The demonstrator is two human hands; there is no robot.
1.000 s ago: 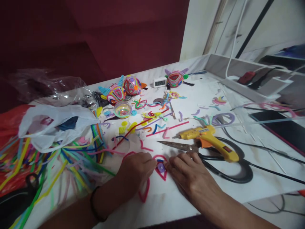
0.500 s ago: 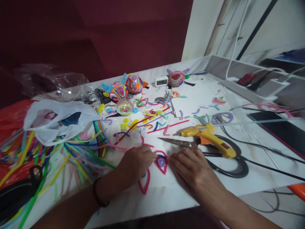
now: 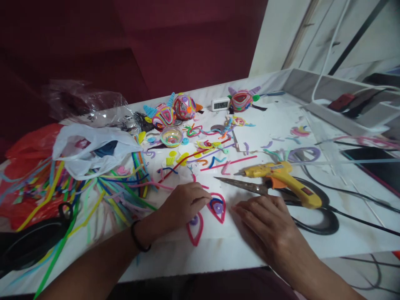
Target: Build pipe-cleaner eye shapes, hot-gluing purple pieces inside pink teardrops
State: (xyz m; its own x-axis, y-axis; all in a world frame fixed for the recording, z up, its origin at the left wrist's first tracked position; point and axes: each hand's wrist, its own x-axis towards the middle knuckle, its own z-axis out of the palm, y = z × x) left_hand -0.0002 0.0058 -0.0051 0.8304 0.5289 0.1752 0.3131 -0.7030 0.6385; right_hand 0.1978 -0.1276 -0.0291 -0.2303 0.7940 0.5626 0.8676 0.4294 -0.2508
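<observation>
A pink teardrop outline (image 3: 223,218) lies on the white table, with a blue curved strip (image 3: 213,203) and a purple button-like piece (image 3: 218,208) inside. My left hand (image 3: 184,203) has its fingertips pressed together at the outline's upper left edge; whatever they pinch is too small to make out. Below that hand is a second pink teardrop (image 3: 196,238) with a purple piece, its upper part covered by the hand. My right hand (image 3: 264,221) rests on the table right of the first teardrop, fingers bent and near each other, its grip unclear.
Black-handled scissors (image 3: 243,185) and a yellow glue gun (image 3: 290,181) lie beyond my right hand. Colourful pipe cleaners (image 3: 109,200) and a white plastic bag (image 3: 75,162) fill the left. Decorated balls (image 3: 185,107), a small clock (image 3: 220,104) and a phone (image 3: 375,166) are farther off.
My right hand has moved a little away from the first teardrop, widening the gap. My left hand stays at its upper left edge. The camera view has shifted slightly.
</observation>
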